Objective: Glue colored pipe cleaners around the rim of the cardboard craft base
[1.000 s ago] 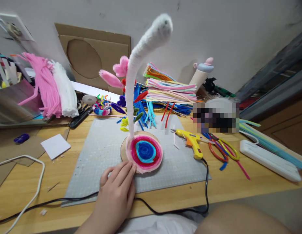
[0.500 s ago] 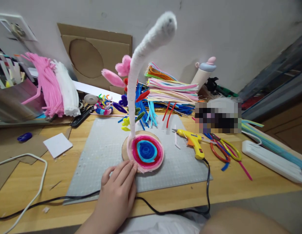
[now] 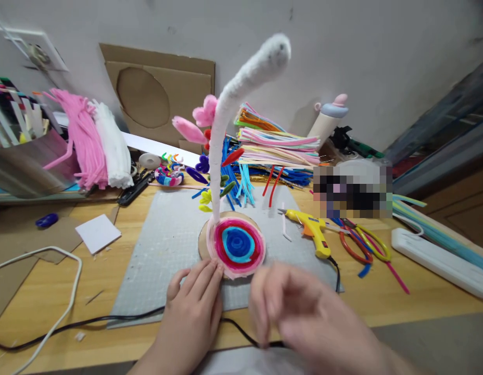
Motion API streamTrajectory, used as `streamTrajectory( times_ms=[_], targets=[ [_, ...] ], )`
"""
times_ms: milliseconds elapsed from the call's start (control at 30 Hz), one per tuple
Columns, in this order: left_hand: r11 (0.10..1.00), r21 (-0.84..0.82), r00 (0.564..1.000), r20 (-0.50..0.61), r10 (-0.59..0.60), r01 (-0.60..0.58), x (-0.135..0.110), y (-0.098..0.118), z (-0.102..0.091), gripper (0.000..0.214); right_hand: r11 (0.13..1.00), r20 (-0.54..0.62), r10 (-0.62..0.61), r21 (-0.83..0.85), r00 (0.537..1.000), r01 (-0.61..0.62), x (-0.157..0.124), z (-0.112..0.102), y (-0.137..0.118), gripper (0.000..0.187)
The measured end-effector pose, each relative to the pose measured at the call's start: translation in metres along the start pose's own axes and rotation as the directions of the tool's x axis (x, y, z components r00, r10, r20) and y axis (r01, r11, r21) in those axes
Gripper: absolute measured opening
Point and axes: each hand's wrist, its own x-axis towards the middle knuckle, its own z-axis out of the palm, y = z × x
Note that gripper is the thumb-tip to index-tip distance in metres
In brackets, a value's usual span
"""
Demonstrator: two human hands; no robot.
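The left hand [image 3: 195, 299], fingers together, touches the near edge of a round wooden disc [image 3: 203, 245] topped with pink-to-blue fuzzy coils [image 3: 238, 243], on a grey mat [image 3: 163, 245]; whether it grips is unclear. The blurred right hand [image 3: 294, 304], loosely curled, hovers near the disc, contents unclear.

A stem [image 3: 215, 161] rises from a base [image 3: 203, 244] on a cutting mat [image 3: 159, 234], with a glue gun [image 3: 315, 232] to its right and scissors [image 3: 354, 249] farther right. Pipe cleaners [image 3: 278, 143] lie bundled behind; at back left, cardboard [image 3: 189, 86] leans against the wall [image 3: 351, 47].
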Motion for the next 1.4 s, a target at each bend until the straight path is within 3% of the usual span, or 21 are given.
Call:
streamTrajectory(
  times_ms=[33, 67, 100, 133, 233, 367, 467, 767, 900, 1067, 1233, 1300, 1400],
  targets=[
    [1.0, 0.005, 1.0, 0.009, 0.003, -0.003, 0.0, 0.001, -0.001, 0.035, 0.998, -0.243, 0.04, -0.042, 0.969, -0.052, 0.003, -0.006, 0.008, 0.014],
    [1.0, 0.008, 1.0, 0.018, 0.008, -0.008, 0.001, 0.001, -0.002, 0.037, 0.987, -0.412, 0.026, -0.131, 0.911, -0.088, 0.004, -0.012, 0.017, 0.015],
    [1.0, 0.011, 1.0, 0.023, 0.012, -0.013, 0.001, 0.001, -0.003, 0.037, 0.96, -0.485, -0.017, -0.253, 0.874, -0.122, 0.002, -0.016, 0.026, 0.019],
    [1.0, 0.013, 1.0, 0.026, 0.017, -0.017, 0.001, 0.002, -0.004, 0.038, 0.913, -0.482, -0.058, -0.38, 0.874, -0.148, 0.0, -0.02, 0.036, 0.025],
    [1.0, 0.019, 0.999, 0.027, 0.024, -0.025, 0.001, 0.002, -0.004, 0.036, 0.742, -0.347, -0.077, -0.646, 0.935, -0.178, -0.012, -0.021, 0.056, 0.038],
    [1.0, -0.008, 1.0, 0.026, 0.017, -0.017, -0.002, 0.002, 0.0, 0.035, 0.579, -0.19, -0.08, -0.808, 0.978, -0.11, -0.019, -0.014, 0.061, 0.042],
    [0.999, -0.04, 0.999, 0.023, 0.025, -0.024, -0.004, 0.002, 0.0, 0.037, 0.519, -0.156, -0.096, -0.85, 0.983, -0.085, -0.017, -0.013, 0.059, 0.045],
    [0.999, 0.033, 0.996, 0.081, 0.033, -0.036, -0.004, 0.005, -0.001, 0.035, 0.514, -0.158, -0.081, -0.852, 0.984, -0.094, -0.017, -0.012, 0.06, 0.045],
    [0.997, 0.063, 0.996, 0.083, 0.032, -0.037, 0.0, 0.007, 0.001, 0.033, 0.571, -0.283, -0.145, -0.806, 0.948, -0.153, -0.018, -0.022, 0.061, 0.035],
    [0.997, 0.06, 0.996, 0.081, 0.04, -0.045, 0.001, 0.008, 0.0, 0.032, 0.536, -0.416, -0.15, -0.796, 0.897, -0.279, -0.023, -0.044, 0.064, 0.029],
    [0.995, 0.085, 0.995, 0.092, 0.041, -0.049, 0.001, 0.008, 0.0, 0.033, 0.566, -0.384, -0.093, -0.78, 0.919, -0.269, -0.03, -0.044, 0.066, 0.03],
    [0.995, 0.092, 0.997, 0.075, 0.019, -0.026, 0.001, 0.008, -0.001, 0.033, 0.544, -0.421, -0.133, -0.787, 0.897, -0.289, -0.035, -0.051, 0.066, 0.028],
    [0.996, 0.088, 0.999, 0.047, -0.006, 0.002, -0.002, 0.009, 0.0, 0.032, 0.497, -0.522, -0.248, -0.792, 0.816, -0.355, -0.048, -0.081, 0.065, 0.026]
  ],
)
